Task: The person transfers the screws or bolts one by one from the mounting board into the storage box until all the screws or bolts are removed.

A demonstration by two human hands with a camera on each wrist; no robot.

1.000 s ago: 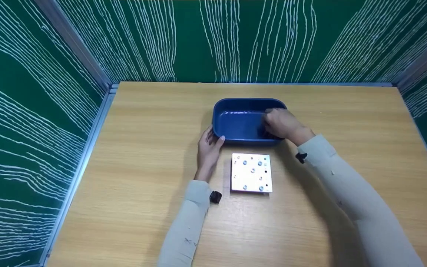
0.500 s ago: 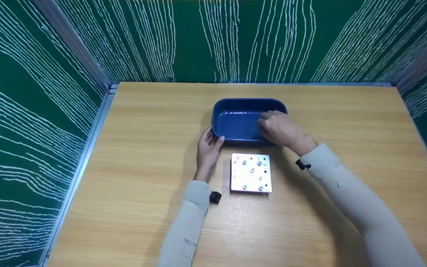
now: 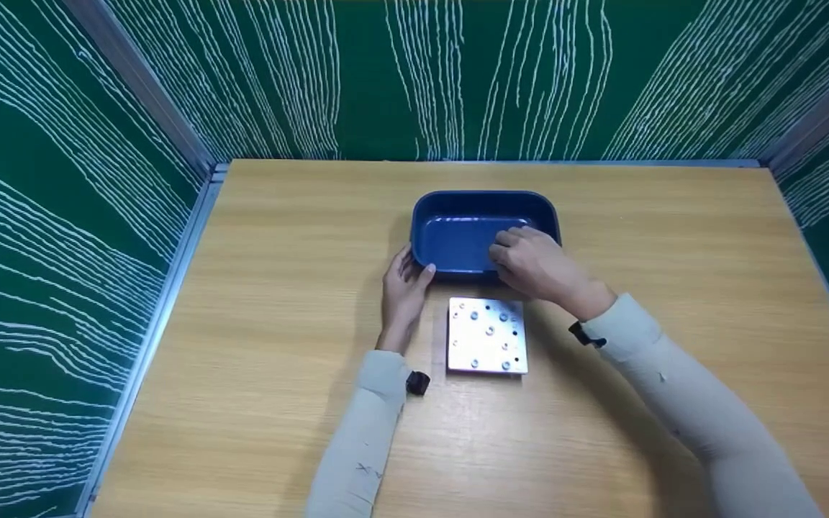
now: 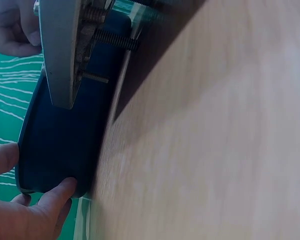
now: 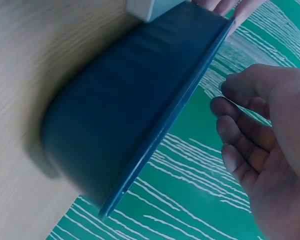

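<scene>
While the table supports the whole arrangement, a blue tray stands towards its far edge. The left hand grips the tray's left end; the right hand is over its near right part, fingers curled, any pinched piece impossible to tell. Just on the tray's near side sits a metal plate. Bolts already occupy it; several dark holes look unfilled, so work appears partway, with filling perhaps left.
</scene>
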